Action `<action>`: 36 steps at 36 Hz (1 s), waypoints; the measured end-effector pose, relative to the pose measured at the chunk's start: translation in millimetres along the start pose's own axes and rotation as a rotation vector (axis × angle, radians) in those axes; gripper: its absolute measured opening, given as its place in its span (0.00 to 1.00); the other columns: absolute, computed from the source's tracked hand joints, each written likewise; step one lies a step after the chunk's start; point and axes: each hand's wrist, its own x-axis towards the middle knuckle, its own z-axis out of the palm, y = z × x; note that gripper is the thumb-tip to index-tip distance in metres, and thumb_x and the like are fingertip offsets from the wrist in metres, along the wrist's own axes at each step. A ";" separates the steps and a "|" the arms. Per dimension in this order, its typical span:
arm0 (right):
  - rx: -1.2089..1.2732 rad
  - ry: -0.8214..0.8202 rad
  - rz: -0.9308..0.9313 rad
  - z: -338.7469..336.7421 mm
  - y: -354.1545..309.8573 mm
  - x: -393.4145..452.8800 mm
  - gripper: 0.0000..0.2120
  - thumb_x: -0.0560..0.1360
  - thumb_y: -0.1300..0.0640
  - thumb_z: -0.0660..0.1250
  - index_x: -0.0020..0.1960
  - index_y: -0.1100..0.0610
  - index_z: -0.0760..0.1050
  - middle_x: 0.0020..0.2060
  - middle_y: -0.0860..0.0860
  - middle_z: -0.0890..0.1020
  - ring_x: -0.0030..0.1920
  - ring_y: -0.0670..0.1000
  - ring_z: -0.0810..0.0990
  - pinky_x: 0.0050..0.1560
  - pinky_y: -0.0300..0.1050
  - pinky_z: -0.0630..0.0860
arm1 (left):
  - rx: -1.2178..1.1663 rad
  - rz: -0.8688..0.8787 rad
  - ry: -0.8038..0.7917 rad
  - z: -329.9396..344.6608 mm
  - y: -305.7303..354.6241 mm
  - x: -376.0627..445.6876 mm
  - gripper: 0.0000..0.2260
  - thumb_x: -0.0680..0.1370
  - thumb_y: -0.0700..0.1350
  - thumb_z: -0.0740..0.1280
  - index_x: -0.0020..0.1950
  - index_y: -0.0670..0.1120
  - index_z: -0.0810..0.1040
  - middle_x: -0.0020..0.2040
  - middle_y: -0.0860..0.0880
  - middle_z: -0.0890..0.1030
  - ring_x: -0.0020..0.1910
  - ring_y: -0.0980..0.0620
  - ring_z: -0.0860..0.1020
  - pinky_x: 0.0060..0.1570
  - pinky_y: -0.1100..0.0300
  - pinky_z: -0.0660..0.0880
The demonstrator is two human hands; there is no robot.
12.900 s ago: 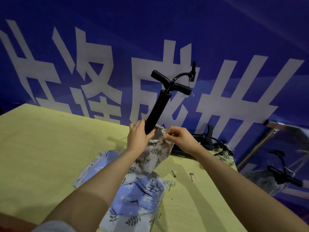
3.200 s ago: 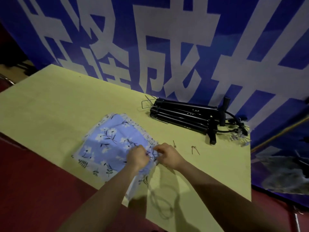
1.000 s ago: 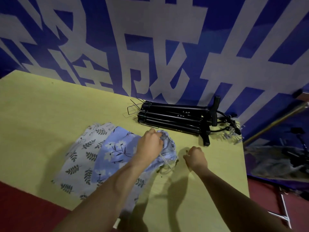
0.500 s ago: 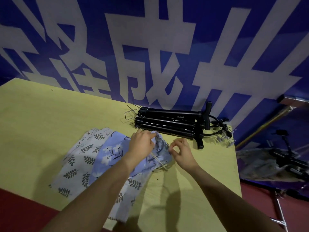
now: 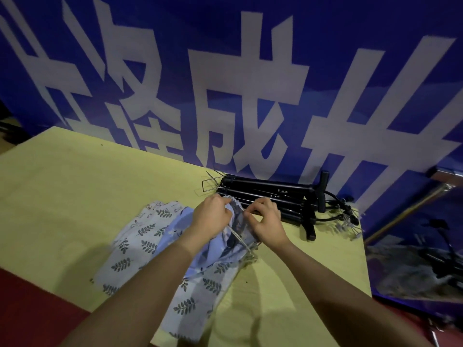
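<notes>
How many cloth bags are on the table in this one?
2 told apart: a blue bag gripped by the left hand and right hand; a leaf-print bag under it. More may hide beneath.

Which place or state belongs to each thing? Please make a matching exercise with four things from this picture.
Things:
1. blue flower bag
2. leaf-print bag
3. black pumps
4. banner

Places or states:
A. hangs behind the table
B. lies flat on the table, partly under another bag
C. held at its mouth by the left hand and the right hand
D. stacked at the far edge of the table

Pairs: 1-C, 2-B, 3-D, 4-A
</notes>
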 end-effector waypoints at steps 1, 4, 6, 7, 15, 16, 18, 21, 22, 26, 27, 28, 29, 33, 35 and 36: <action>0.005 0.018 -0.008 -2.6 -1.0 4.3 0.03 0.76 0.56 0.66 0.45 0.54 0.78 0.49 0.47 0.72 0.55 0.52 0.70 0.56 0.47 0.64 | -0.001 -0.002 0.004 -0.7 1.5 1.7 0.20 0.78 0.40 0.58 0.70 0.47 0.71 0.66 0.44 0.72 0.52 0.41 0.76 0.41 0.54 0.72; -0.017 0.053 -0.020 -11.1 -3.6 20.0 0.03 0.77 0.59 0.64 0.46 0.57 0.77 0.47 0.48 0.71 0.53 0.54 0.71 0.57 0.52 0.71 | -0.005 -0.004 0.030 -3.4 8.4 9.7 0.18 0.78 0.41 0.59 0.68 0.47 0.73 0.65 0.43 0.73 0.49 0.40 0.77 0.39 0.55 0.70; -0.021 0.061 -0.001 -16.6 -4.5 31.6 0.03 0.77 0.60 0.63 0.46 0.57 0.76 0.46 0.49 0.72 0.53 0.55 0.72 0.57 0.52 0.72 | -0.008 -0.015 0.051 -4.8 12.7 15.8 0.17 0.78 0.41 0.59 0.66 0.47 0.75 0.64 0.44 0.74 0.52 0.41 0.77 0.42 0.53 0.73; -0.029 0.059 0.016 -19.2 -5.0 40.0 0.03 0.77 0.60 0.63 0.46 0.57 0.75 0.46 0.50 0.72 0.54 0.55 0.73 0.57 0.52 0.73 | -0.012 -0.016 0.060 -5.6 14.1 21.2 0.16 0.78 0.41 0.59 0.64 0.46 0.76 0.62 0.44 0.74 0.52 0.41 0.77 0.44 0.52 0.74; -0.517 -0.122 0.190 -29.4 17.6 80.5 0.23 0.77 0.55 0.62 0.71 0.58 0.63 0.66 0.57 0.71 0.66 0.60 0.69 0.64 0.53 0.66 | 0.053 -0.061 0.092 -8.9 15.3 48.3 0.09 0.77 0.41 0.60 0.50 0.40 0.78 0.52 0.42 0.78 0.46 0.40 0.77 0.39 0.54 0.71; -0.565 -0.144 0.190 -31.0 21.5 82.0 0.25 0.77 0.54 0.62 0.72 0.57 0.61 0.68 0.57 0.69 0.68 0.59 0.67 0.66 0.53 0.64 | 0.066 -0.069 0.094 -9.1 14.8 50.4 0.09 0.77 0.41 0.60 0.50 0.40 0.78 0.51 0.41 0.77 0.46 0.40 0.77 0.40 0.53 0.72; -0.613 -0.192 0.201 -30.9 30.0 91.4 0.29 0.78 0.52 0.62 0.75 0.56 0.56 0.73 0.56 0.62 0.73 0.59 0.61 0.71 0.53 0.59 | 0.091 -0.078 0.089 -9.0 11.4 60.7 0.09 0.77 0.41 0.59 0.50 0.39 0.77 0.53 0.42 0.76 0.47 0.40 0.77 0.42 0.53 0.73; -0.704 -0.283 0.213 -26.9 41.5 103.7 0.33 0.79 0.48 0.60 0.77 0.56 0.48 0.77 0.56 0.53 0.76 0.59 0.52 0.75 0.53 0.51 | 0.099 -0.071 0.075 -7.5 6.0 72.5 0.10 0.78 0.42 0.59 0.53 0.41 0.77 0.55 0.42 0.75 0.50 0.40 0.77 0.44 0.52 0.73; -0.730 -0.301 0.216 -23.5 45.4 107.5 0.34 0.79 0.46 0.59 0.77 0.56 0.47 0.77 0.55 0.53 0.76 0.59 0.51 0.75 0.54 0.49 | 0.099 -0.067 0.067 -6.0 3.7 76.5 0.10 0.78 0.42 0.59 0.54 0.41 0.77 0.55 0.42 0.75 0.50 0.40 0.77 0.45 0.52 0.73; -0.855 -0.276 0.197 -9.4 55.9 118.6 0.33 0.79 0.45 0.58 0.77 0.55 0.48 0.73 0.56 0.60 0.73 0.61 0.57 0.73 0.56 0.52 | 0.112 -0.043 0.049 3.5 -6.1 89.7 0.11 0.79 0.44 0.59 0.56 0.42 0.78 0.57 0.43 0.75 0.50 0.41 0.77 0.44 0.53 0.74; -0.903 -0.264 0.175 -8.0 56.4 119.7 0.32 0.79 0.46 0.58 0.77 0.55 0.49 0.71 0.57 0.61 0.71 0.61 0.59 0.72 0.56 0.54 | 0.110 -0.034 0.044 5.2 -8.7 89.9 0.12 0.79 0.44 0.58 0.56 0.42 0.78 0.57 0.44 0.75 0.50 0.42 0.78 0.44 0.53 0.74; -0.946 -0.253 0.148 -7.7 57.3 122.6 0.31 0.79 0.47 0.59 0.76 0.55 0.50 0.70 0.57 0.62 0.70 0.61 0.61 0.70 0.55 0.56 | 0.106 -0.028 0.043 6.8 -11.7 91.9 0.12 0.79 0.44 0.58 0.57 0.42 0.78 0.58 0.44 0.75 0.49 0.42 0.78 0.44 0.53 0.74; -0.981 -0.248 0.119 -8.2 58.2 126.2 0.29 0.79 0.48 0.59 0.75 0.55 0.52 0.69 0.57 0.63 0.68 0.60 0.62 0.69 0.54 0.58 | 0.098 -0.025 0.046 7.7 -14.7 93.6 0.12 0.80 0.45 0.58 0.57 0.42 0.78 0.58 0.44 0.75 0.49 0.42 0.78 0.43 0.54 0.73; -0.995 -0.270 0.066 -8.0 61.9 140.2 0.24 0.79 0.52 0.60 0.72 0.54 0.57 0.66 0.57 0.67 0.65 0.59 0.66 0.66 0.50 0.63 | 0.110 -0.018 0.076 6.9 -23.5 99.0 0.12 0.80 0.44 0.58 0.56 0.44 0.78 0.56 0.45 0.75 0.46 0.43 0.78 0.39 0.57 0.69; -0.972 -0.289 0.064 -5.6 60.9 143.1 0.25 0.78 0.56 0.62 0.73 0.55 0.57 0.65 0.58 0.69 0.65 0.59 0.69 0.64 0.50 0.66 | 0.116 -0.015 0.082 6.2 -25.6 100.6 0.11 0.79 0.44 0.58 0.56 0.44 0.78 0.54 0.45 0.76 0.44 0.44 0.77 0.37 0.58 0.67; -0.967 -0.291 0.058 -5.0 59.7 143.5 0.26 0.78 0.59 0.63 0.73 0.55 0.57 0.65 0.58 0.71 0.64 0.59 0.70 0.63 0.50 0.68 | 0.117 -0.014 0.081 6.2 -26.1 101.3 0.11 0.79 0.44 0.58 0.55 0.44 0.78 0.54 0.45 0.76 0.44 0.44 0.77 0.37 0.58 0.67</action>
